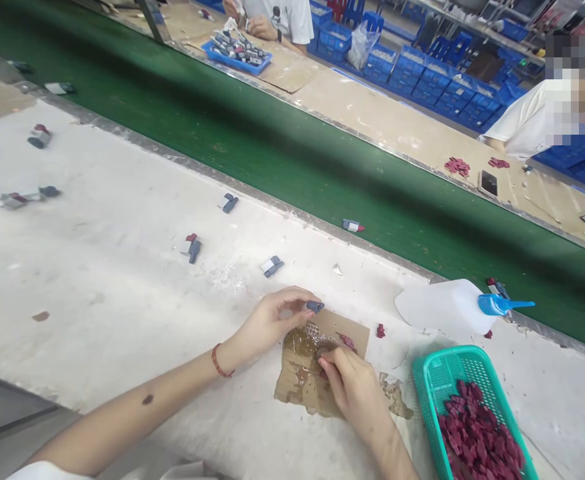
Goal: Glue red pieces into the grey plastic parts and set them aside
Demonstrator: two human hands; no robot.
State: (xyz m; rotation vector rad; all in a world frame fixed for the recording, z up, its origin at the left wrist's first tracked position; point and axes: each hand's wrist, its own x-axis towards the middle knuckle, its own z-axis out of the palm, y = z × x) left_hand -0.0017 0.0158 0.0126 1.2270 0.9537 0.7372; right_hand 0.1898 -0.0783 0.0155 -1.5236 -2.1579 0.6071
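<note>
My left hand (277, 320) pinches a small grey plastic part (315, 307) between thumb and fingertips, just above a stained piece of cardboard (307, 373) on the white bench. My right hand (355, 390) rests on the cardboard with its fingers curled and pressed down on a small dark red piece (347, 342); what sits under the fingertips is partly hidden. A single red piece (381, 331) lies just right of the cardboard. A red string bracelet circles my left wrist.
A teal basket (442, 380) of dark red pieces stands at the right. A white squeeze bottle with a blue nozzle (497, 305) lies beside the green conveyor belt (272, 147). Several grey parts (272, 266) dot the bench. Two other people sit across the belt by blue bins.
</note>
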